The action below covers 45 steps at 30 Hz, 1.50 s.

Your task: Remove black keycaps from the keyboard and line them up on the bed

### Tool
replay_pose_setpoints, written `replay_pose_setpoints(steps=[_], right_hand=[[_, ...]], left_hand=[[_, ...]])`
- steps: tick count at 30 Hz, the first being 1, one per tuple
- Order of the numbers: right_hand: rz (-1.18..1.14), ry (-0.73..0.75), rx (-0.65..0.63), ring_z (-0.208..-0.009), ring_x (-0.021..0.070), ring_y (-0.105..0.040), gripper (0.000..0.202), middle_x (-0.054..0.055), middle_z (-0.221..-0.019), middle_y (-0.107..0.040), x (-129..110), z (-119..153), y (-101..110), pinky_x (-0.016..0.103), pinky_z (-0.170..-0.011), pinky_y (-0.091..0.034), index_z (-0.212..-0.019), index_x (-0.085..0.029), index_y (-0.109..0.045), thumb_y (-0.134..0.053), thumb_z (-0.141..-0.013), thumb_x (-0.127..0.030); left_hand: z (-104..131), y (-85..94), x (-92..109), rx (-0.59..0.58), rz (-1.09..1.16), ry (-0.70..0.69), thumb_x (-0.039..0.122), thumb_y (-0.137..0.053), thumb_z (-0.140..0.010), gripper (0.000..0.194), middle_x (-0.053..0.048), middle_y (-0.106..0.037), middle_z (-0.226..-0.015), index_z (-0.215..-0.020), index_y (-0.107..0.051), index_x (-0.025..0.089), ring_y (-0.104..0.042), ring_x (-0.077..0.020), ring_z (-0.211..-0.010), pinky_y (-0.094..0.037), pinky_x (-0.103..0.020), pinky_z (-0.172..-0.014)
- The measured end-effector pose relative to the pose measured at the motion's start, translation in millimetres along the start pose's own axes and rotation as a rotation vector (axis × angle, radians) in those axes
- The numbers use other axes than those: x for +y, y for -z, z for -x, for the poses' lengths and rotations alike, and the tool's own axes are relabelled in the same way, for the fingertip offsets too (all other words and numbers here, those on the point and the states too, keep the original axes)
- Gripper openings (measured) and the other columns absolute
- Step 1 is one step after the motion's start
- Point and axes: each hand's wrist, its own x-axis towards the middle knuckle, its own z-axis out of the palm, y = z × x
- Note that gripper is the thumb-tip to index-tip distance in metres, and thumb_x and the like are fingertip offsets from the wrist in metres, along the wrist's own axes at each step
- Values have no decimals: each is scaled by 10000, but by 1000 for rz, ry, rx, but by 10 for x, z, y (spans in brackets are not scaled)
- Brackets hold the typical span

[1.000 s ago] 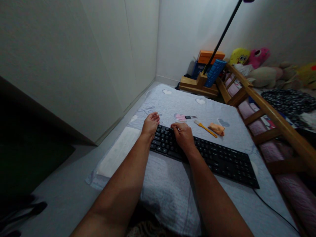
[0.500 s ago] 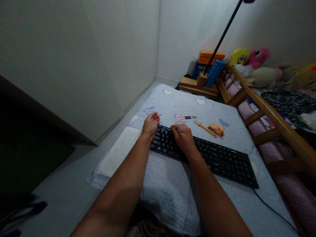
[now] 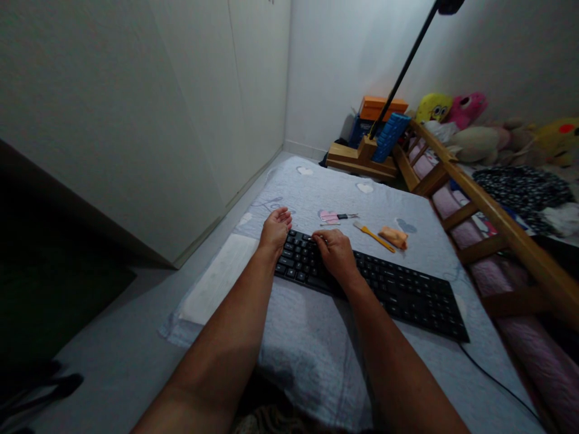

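A black keyboard [image 3: 407, 289] lies at a slant on the cloth-covered surface [image 3: 312, 355]. My left hand [image 3: 275, 232] rests at its far left end, palm turned inward and fingers apart, holding nothing visible. Over the upper left keys, my right hand [image 3: 333, 248] is closed in a pinch; a small light-coloured thing shows at its fingertips, too small to name. Beyond the keyboard lie a pink and black tool [image 3: 337, 216], a brush with a yellow handle [image 3: 377, 237] and a crumpled orange cloth [image 3: 393, 237].
A pale flat sheet [image 3: 217, 280] lies left of my left forearm. The keyboard's cable [image 3: 497, 383] trails to the lower right. A wooden rail [image 3: 502, 205] borders the right side, with plush toys behind it. At the back stands a black pole [image 3: 404, 69] on a wooden base.
The camera view has shifted slightly, so the objects on the right appear a little further left. Both hands keep nearly the same place at the keyboard.
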Motion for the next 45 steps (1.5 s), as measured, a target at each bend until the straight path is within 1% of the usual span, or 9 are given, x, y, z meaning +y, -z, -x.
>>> replay_pose_setpoints(steps=[5, 11, 16, 19, 24, 28, 35, 40, 45], right_hand=[[9, 16, -23, -886, 222, -631, 214, 63, -895, -754, 7, 15, 25, 337, -851, -460, -906, -221, -755, -544, -917, -195], [-52, -21, 15, -894, 224, -638, 208, 65, -914, -756, 20, 57, 9, 342, -857, -464, -918, -218, -755, -547, -913, -203], [-79, -33, 32, -888, 226, -642, 212, 63, -894, -755, 18, 71, 3, 347, -855, -467, -899, -225, -759, -549, -908, -199], [-90, -38, 34, -881, 226, -644, 215, 65, -893, -755, 12, 72, 7, 349, -851, -470, -896, -224, -762, -549, -904, -191], [-94, -41, 44, -869, 223, -642, 212, 50, -884, -757, 10, 72, 2, 345, -842, -470, -890, -237, -760, -553, -904, -194], [-84, -46, 37, -856, 228, -638, 221, 62, -891, -756, 3, 68, 7, 350, -844, -463, -882, -222, -763, -545, -909, -194], [-80, -67, 31, -884, 232, -651, 220, 76, -916, -759, -7, 66, 31, 347, -856, -463, -914, -206, -769, -550, -905, -189], [-81, -79, 27, -906, 232, -655, 220, 72, -931, -759, -6, 66, 24, 341, -858, -464, -929, -209, -768, -549, -911, -199], [-78, -74, 21, -901, 231, -657, 220, 68, -921, -762, -10, 60, 22, 338, -849, -465, -917, -211, -770, -553, -906, -177]], left_hand=[[-6, 0, -6, 3, -1, 6, -91, -477, -676, 494, -93, -635, -1170, -1071, -584, 186, -642, -129, -1040, -462, -275, -955], [-15, 5, -23, -6, -21, -24, -51, -552, -675, 447, -93, -652, -1139, -1046, -604, 191, -650, -150, -1052, -454, -324, -984], [-13, -7, -22, 0, -43, -28, -51, -535, -644, 373, -69, -683, -1026, -926, -629, 173, -662, -138, -970, -465, -332, -979], [-8, -10, -26, -6, -54, -43, -69, -507, -612, 377, -56, -688, -986, -877, -639, 164, -661, -127, -928, -471, -327, -973], [1, -13, -38, -43, -72, -65, -54, -474, -600, 377, -56, -702, -948, -851, -655, 162, -660, -137, -935, -465, -338, -987], [13, -27, -36, -62, -97, -70, -46, -460, -585, 370, -61, -705, -913, -820, -664, 155, -662, -146, -890, -463, -364, -983], [37, -43, -17, -86, -98, -77, -41, -451, -564, 350, -30, -697, -808, -768, -660, 152, -652, -137, -825, -475, -362, -965], [22, -45, -21, -92, -95, -75, -30, -439, -537, 356, -33, -694, -792, -758, -658, 143, -649, -137, -802, -477, -360, -945], [24, -40, -21, -104, -102, -88, -18, -463, -543, 325, -40, -689, -776, -750, -655, 143, -647, -141, -793, -472, -371, -947]])
